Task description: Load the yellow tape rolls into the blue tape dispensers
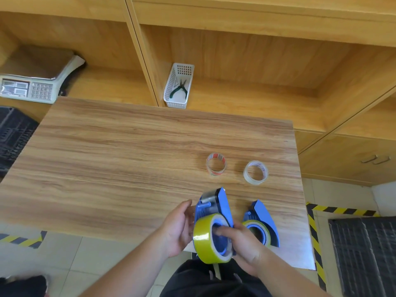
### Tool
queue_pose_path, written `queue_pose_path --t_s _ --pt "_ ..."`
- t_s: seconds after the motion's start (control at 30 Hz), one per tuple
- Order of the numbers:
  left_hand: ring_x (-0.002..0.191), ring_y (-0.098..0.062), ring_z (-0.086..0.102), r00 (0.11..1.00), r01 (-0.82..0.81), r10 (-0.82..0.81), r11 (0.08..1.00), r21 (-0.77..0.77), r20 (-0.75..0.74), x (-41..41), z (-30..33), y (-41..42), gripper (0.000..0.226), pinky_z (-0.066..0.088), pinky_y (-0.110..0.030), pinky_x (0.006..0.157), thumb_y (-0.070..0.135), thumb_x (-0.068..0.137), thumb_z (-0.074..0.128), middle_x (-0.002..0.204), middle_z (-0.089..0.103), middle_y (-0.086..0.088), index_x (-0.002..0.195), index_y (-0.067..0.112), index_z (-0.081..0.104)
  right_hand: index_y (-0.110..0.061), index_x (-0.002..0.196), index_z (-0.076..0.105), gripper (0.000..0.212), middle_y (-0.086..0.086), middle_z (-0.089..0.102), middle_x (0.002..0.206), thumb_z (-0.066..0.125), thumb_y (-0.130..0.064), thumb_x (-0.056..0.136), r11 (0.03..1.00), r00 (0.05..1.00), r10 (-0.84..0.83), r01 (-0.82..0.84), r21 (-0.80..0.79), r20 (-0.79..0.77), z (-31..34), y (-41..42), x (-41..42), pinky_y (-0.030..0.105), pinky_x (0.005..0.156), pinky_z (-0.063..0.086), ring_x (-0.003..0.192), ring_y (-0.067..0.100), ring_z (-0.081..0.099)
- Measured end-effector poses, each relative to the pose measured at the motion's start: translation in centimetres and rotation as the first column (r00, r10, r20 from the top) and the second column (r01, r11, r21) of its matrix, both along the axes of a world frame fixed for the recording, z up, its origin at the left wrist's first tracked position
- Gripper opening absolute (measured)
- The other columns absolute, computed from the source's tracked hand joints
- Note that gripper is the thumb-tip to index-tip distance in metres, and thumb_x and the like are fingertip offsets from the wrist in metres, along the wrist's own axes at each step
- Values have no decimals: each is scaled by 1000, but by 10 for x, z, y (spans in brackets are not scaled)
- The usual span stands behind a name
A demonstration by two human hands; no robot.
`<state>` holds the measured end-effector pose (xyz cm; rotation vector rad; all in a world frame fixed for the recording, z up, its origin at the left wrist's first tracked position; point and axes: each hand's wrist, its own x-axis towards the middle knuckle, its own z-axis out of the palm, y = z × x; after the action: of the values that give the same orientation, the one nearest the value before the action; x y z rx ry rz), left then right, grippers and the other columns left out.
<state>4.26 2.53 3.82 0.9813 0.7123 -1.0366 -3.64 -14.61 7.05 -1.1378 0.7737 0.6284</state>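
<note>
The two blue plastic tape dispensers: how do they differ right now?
The blue plastic dispenser in the hands is held up off the wooden table, gripped by the left hand and right hand; the other blue dispenser lies on the table, untouched. The held one shows its metal blade end; the other's is hidden. Both carry a yellow tape roll.
</note>
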Motion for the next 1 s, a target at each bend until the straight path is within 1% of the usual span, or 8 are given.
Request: queue_pose_path --t_s 0.03,0.1,0.17,0.43,0.53,0.7,0.87,1.0 --pt "98 -34 73 999 -3 -1 995 97 40 -2 -7 4 50 56 -42 92 43 103 45 108 78 -17 118 4 72 -8 107 76 23 19 78 107 75 -9 84 998 1000 20 -21 -53 -19 -5 0 0 58 100 50 105 40 71" --pt "66 -20 66 996 -6 -17 969 245 91 -8 -19 14 31 48 -31 63 35 101 53 80 75 -4 103 10 72 -14 109 73 21 7 80 101 75 -18 88 986 996 77 -81 -148 -35 -18 1 0 50 94 54 99 29 74" --pt "60 -15 57 993 -9 -29 949 316 115 -14 -23 25 20 39 -29 58 27 99 58 72 66 0 96 13 71 -19 107 72 18 0 80 95 74 -25 90 962 991 120 -129 -239 -53 -33 2 0 40 84 57 95 22 74" --pt "102 -15 73 968 131 -195 930 344 157 -32 -26 32 19 57 -34 90 21 103 58 106 81 1 109 18 76 -28 108 63 26 -4 68 82 70 -37 85 823 963 225 -269 -500 -147 -79 10 11 30 57 48 66 15 61" --pt "106 -12 74 969 146 -206 921 361 133 -33 -30 31 20 57 -34 97 18 104 56 110 81 4 113 21 74 -33 117 61 46 1 65 104 64 -48 74 720 924 341 -376 -583 -174 -94 12 18 37 67 57 82 20 65" --pt "114 -7 71 961 217 -259 924 313 100 -31 -37 31 29 50 -31 106 21 105 50 118 78 7 123 26 73 -24 130 55 45 5 51 119 60 -33 87 622 866 452 -477 -621 -212 -102 18 29 33 71 52 85 21 60" --pt "114 -8 70 968 211 -240 935 283 71 -29 -47 32 30 50 -29 103 21 105 50 119 78 6 125 25 72 -26 146 39 57 7 46 130 60 -27 93 595 858 469 -482 -643 -209 -111 23 36 33 76 48 85 20 53" --pt "117 -8 69 965 227 -253 935 273 65 -29 -52 32 30 48 -33 109 20 104 51 121 77 6 124 26 72 -26 146 37 58 8 45 132 61 -26 93 571 856 472 -478 -667 -210 -117 28 37 43 89 54 100 31 61"
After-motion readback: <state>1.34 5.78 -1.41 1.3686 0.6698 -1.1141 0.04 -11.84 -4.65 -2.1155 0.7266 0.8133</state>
